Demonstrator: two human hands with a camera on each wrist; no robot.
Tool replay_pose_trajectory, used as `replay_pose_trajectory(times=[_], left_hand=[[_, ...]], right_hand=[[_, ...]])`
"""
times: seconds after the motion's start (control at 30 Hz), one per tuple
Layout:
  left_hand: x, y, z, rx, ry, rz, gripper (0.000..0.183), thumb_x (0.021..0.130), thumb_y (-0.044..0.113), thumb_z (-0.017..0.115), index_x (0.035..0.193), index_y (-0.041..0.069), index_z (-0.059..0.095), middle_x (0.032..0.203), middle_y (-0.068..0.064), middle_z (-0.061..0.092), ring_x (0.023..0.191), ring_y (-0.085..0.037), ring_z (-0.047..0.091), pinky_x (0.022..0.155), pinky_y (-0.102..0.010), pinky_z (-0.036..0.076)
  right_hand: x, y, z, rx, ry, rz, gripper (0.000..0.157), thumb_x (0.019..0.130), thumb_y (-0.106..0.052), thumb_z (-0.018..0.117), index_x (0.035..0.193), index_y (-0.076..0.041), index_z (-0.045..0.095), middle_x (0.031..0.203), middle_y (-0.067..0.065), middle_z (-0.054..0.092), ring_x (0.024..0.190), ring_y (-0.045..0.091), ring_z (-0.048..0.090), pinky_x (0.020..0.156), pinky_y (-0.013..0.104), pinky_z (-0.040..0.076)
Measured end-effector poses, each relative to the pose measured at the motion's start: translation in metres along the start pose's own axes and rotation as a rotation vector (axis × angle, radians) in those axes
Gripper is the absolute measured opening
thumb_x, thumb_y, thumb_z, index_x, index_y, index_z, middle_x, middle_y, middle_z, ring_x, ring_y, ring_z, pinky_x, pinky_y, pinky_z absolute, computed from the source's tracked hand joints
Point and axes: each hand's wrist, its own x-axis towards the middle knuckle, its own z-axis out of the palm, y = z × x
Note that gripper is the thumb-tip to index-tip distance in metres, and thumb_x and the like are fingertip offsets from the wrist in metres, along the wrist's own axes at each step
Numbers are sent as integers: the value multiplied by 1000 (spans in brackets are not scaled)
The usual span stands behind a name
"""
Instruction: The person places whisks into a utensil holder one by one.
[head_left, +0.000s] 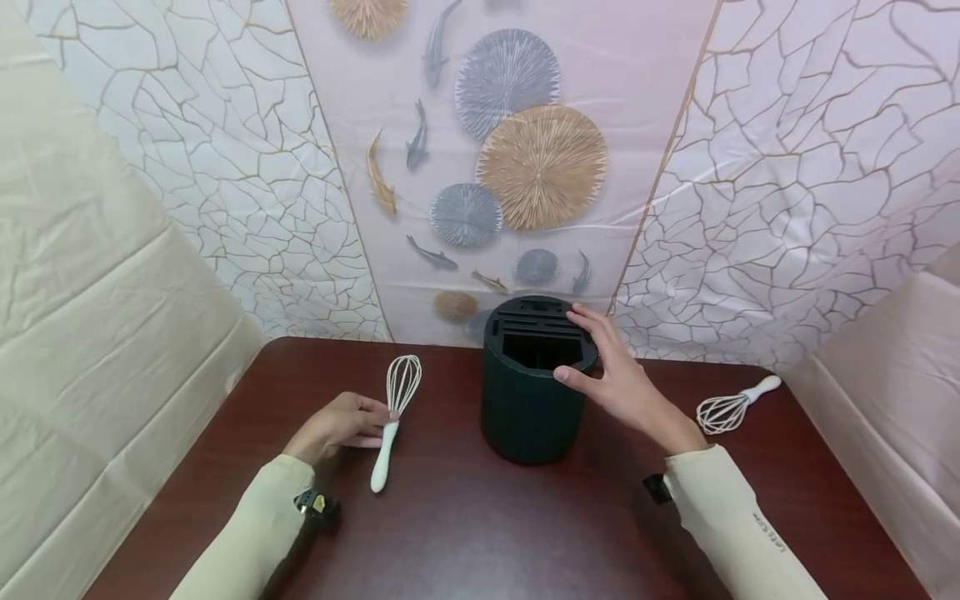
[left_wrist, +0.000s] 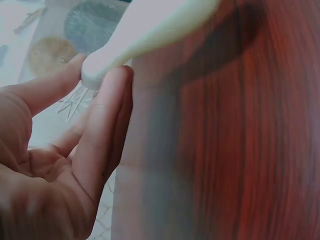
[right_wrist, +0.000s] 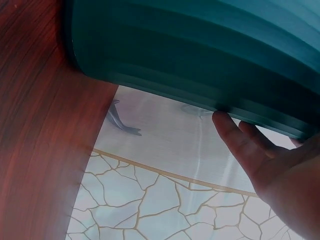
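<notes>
A white-handled whisk [head_left: 382, 458] stands tilted in my left hand [head_left: 345, 425], its wire loops pointing up and away. My thumb and fingers pinch the upper end of the handle, just under the wires. The left wrist view shows the smooth handle [left_wrist: 160, 25] close up. To the right, a dark green, round utensil holder [head_left: 528, 417] with slots and a larger opening in its top stands upright on the table. Spread fingers of my right hand [head_left: 626, 383] rest against its right rim. In the right wrist view, fingertips [right_wrist: 222, 120] touch the holder's side.
A second whisk [head_left: 738, 407] lies at the table's far right, beyond my right wrist. The dark reddish wooden table [head_left: 480, 533] ends at a patterned cloth backdrop [head_left: 465, 275]. Beige cloth [head_left: 97, 333] hangs along the left side.
</notes>
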Motion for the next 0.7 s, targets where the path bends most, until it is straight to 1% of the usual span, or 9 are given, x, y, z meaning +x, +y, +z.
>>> replay_pose_trajectory(times=[0.17,0.3,0.47,0.57,0.7], left_hand=[[-2,8,6,-79,-20,66,44,101,14,72,130,-18,62,107,-16,77,94,-19,75,85,-36,63],[-6,15,11,-142,9,75,46,102,16,72,133,-16,60,112,-18,76,95,-20,75,85,-35,63],[-10,28,20,-229,30,96,49,104,19,70,137,-14,58,109,-12,77,94,-17,74,86,-33,62],[-13,38,24,-289,52,109,47,103,16,69,138,-12,58,104,-7,77,93,-15,73,86,-33,62],[-18,49,26,-354,42,170,41,105,11,66,138,-13,59,106,-5,77,97,-17,74,90,-34,61]], right_hand=[[-1,0,1,3,10,1,85,101,-46,70,169,-26,24,176,-4,12,157,36,24,106,68,43],[-1,1,4,2,2,7,85,101,-48,70,169,-28,22,176,-6,11,157,37,25,104,66,47],[-2,3,3,-3,9,17,85,101,-48,70,169,-29,22,176,-4,11,155,38,28,102,66,48],[-2,3,2,0,10,11,85,101,-47,70,169,-28,22,176,-1,12,155,38,28,103,67,47],[-1,2,2,-7,9,8,85,101,-48,69,169,-28,22,176,-3,12,155,37,29,103,66,46]])
